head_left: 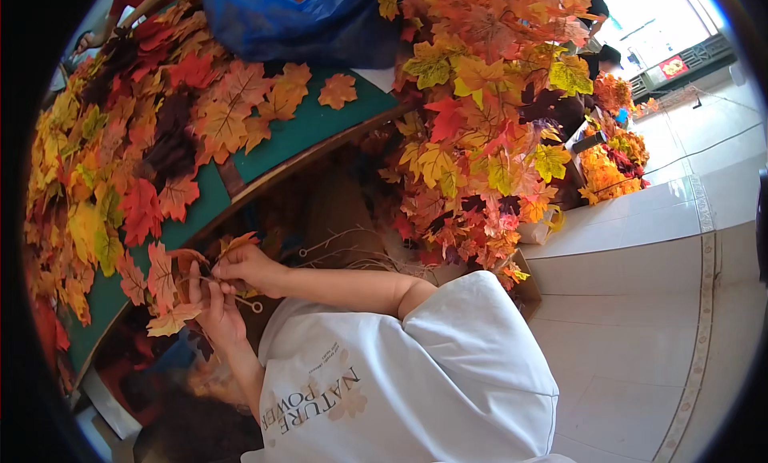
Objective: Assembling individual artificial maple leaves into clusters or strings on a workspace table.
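Note:
My left hand is closed, thumb and fingertips around a thin stem that ends in a small ring. Orange artificial maple leaves hang from the stem beside the fingers. Just above it, my right hand pinches at the same stem, its fingertips meeting those of the left. An orange leaf shows behind the right hand. What exactly lies between the right fingertips is too small to see. Both hands are close to the table's near edge.
A green-topped table carries a heap of autumn-coloured artificial leaves and a blue bag. More leaf bunches hang to the right. Bare thin branches lie beyond my right forearm. Pale floor tiles extend at right.

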Available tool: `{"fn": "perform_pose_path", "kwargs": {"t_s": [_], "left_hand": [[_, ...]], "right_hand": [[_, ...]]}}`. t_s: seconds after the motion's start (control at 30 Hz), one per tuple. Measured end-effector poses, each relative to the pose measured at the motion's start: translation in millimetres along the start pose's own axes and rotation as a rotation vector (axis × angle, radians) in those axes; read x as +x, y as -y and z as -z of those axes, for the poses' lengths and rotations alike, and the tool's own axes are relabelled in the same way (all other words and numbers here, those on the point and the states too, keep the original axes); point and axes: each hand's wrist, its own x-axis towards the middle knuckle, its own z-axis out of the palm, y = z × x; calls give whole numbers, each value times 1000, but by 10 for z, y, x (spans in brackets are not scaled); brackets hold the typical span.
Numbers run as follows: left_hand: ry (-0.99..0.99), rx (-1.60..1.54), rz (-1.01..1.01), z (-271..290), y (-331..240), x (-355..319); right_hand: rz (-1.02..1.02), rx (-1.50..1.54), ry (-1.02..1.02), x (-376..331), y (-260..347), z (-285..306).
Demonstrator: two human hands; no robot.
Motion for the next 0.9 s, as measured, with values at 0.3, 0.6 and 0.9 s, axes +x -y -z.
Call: {"fn": "perform_pose_path", "kwargs": {"t_s": [0.3, 0.6, 0.9], "left_hand": [[36, -6, -49, 156, 42, -28], [-50, -240, -51, 82, -262, 86], [175, -254, 17, -648, -373, -27]], "right_hand": [[-89, -37, 57, -196, 42, -81], [707, -926, -54, -380, 174, -120], [1388, -965, -88, -400, 596, -386]]}}
